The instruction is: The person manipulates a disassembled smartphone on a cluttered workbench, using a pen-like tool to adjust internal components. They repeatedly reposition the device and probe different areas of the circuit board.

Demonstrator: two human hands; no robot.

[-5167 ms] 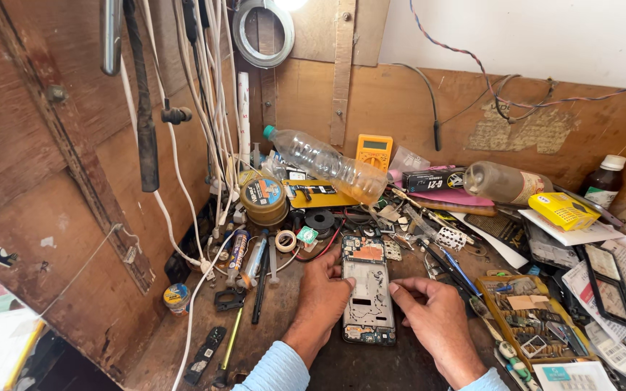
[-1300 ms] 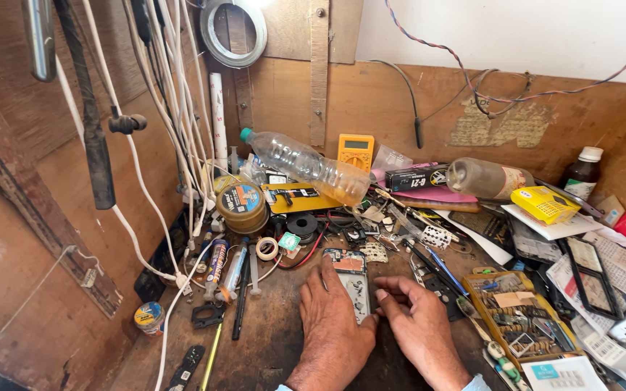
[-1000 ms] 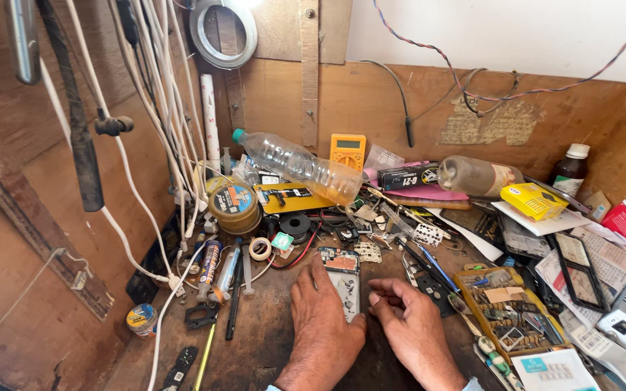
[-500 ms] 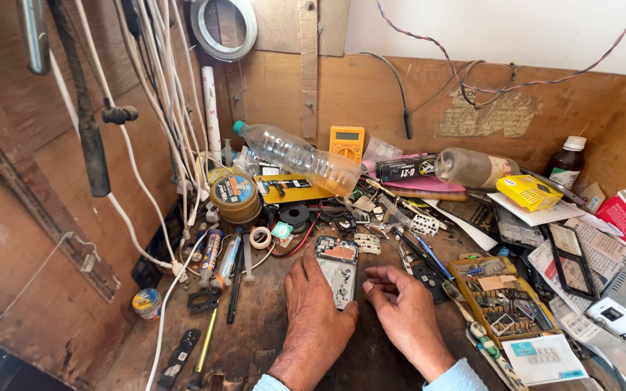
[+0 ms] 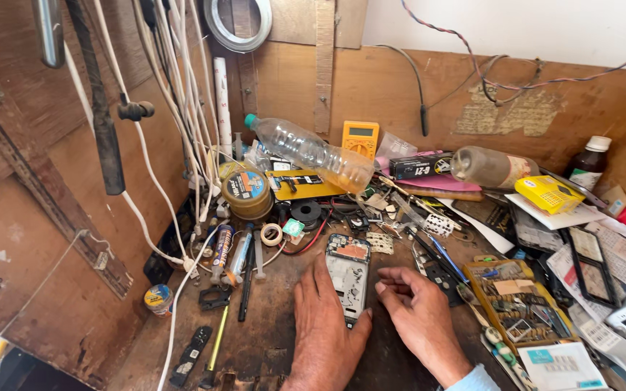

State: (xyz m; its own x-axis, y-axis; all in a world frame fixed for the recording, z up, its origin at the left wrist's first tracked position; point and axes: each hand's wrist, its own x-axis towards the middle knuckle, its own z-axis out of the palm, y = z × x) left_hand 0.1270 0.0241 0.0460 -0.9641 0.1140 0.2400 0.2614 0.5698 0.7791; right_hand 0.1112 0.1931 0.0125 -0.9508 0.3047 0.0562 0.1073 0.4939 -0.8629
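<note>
An opened phone frame (image 5: 348,274) is being steadied flat on the wooden workbench (image 5: 269,340), just below a clear plastic bottle (image 5: 309,152) (lying on its side). It is being pressed along its edge by the left hand (image 5: 325,329), fingers flat; the right hand (image 5: 418,318), fingers loosely curled and gripping nothing, is resting just beside it.

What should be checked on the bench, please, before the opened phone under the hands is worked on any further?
1. Opened phone lies flat on the bench, inner side up: ok.
2. Left hand steadies the phone's left edge: ok.
3. Right hand is beside the phone's right edge, holding no visible tool: ok.
4. Loose small parts lie right by the phone's top end: not ok.
5. Plastic bottle lies tilted on clutter behind: not ok, may roll.
6. Any screws left in the phone: cannot tell.
</note>
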